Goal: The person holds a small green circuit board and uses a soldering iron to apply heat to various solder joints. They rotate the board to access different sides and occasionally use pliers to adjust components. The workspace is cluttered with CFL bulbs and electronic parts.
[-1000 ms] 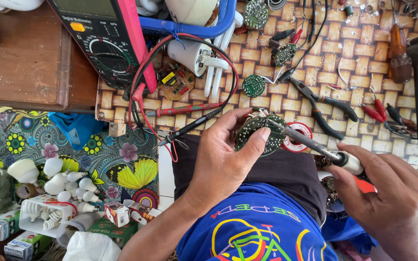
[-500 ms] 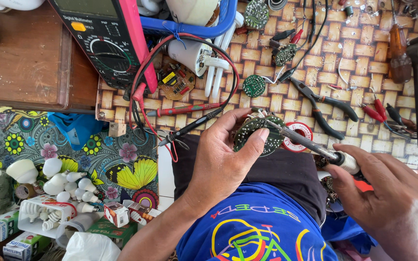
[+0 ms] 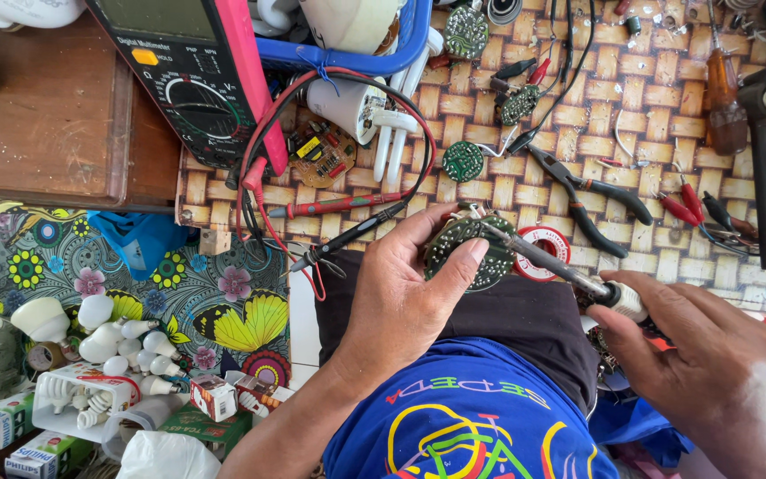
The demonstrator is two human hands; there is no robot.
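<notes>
Woven-pattern bench [image 3: 507, 191] crowded with tools lies before us. Our left hand [image 3: 401, 297] pinches a round green circuit board [image 3: 470, 253] steady over our lap, while our right hand [image 3: 711, 372] grips a soldering iron [image 3: 547, 262], tip touching it.

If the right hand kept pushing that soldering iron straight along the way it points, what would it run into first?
The right hand aims the soldering iron up and to the left, so its tip would first meet the round green circuit board held in the left hand. The tip looks at or just above the board; depth is hard to judge.
</notes>
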